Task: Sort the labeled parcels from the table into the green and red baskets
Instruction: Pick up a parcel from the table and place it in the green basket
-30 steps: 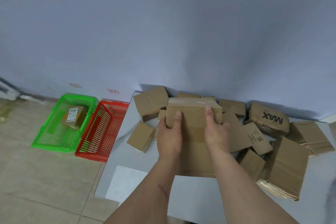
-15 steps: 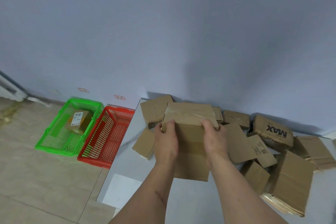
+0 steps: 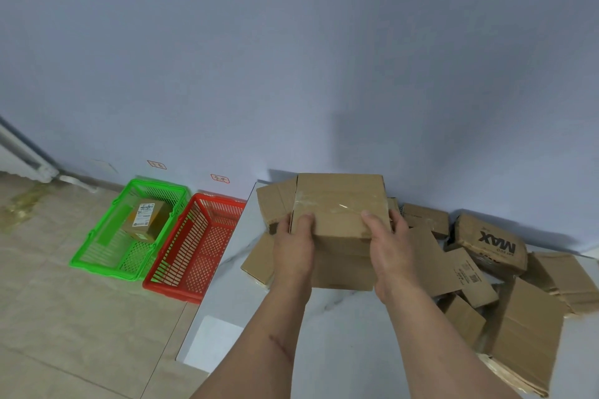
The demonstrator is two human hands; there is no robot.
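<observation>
1. Both hands hold one big box point(image 3: 338, 204) over the table point(image 3: 324, 334), tilted w/ its taped top face toward the camera.
2. Left hand point(image 3: 293, 248) grips the box's left edge, fingers curled round the corner, thumb on the near face.
3. Right hand point(image 3: 390, 249) grips the right edge the same way, thumb on the front, fingers wrapped behind.
4. No label visible on the faces shown.
5. Green basket point(image 3: 97, 253) sits on the floor to the left, by the wall; one labeled parcel point(image 3: 147, 220) lies in it, white label up.
6. Red basket point(image 3: 181, 288) stands touching the green one's right side, between it & the table edge. Can't see any parcel in it.
7. Small red-outlined tags point(image 3: 219, 178) are stuck on the wall above each basket; text too small to read.
8. More boxes on the table: a pile point(image 3: 525, 327) to the right, incl. one printed "MAX" point(image 3: 492, 244) near the wall, and a flat one w/ small black print point(image 3: 470, 275).
9. Two boxes point(image 3: 275, 201) show left of the held box, partly hidden behind it & the left hand.
10. White sheet point(image 3: 210, 343) lies at the table's near-left corner.
</observation>
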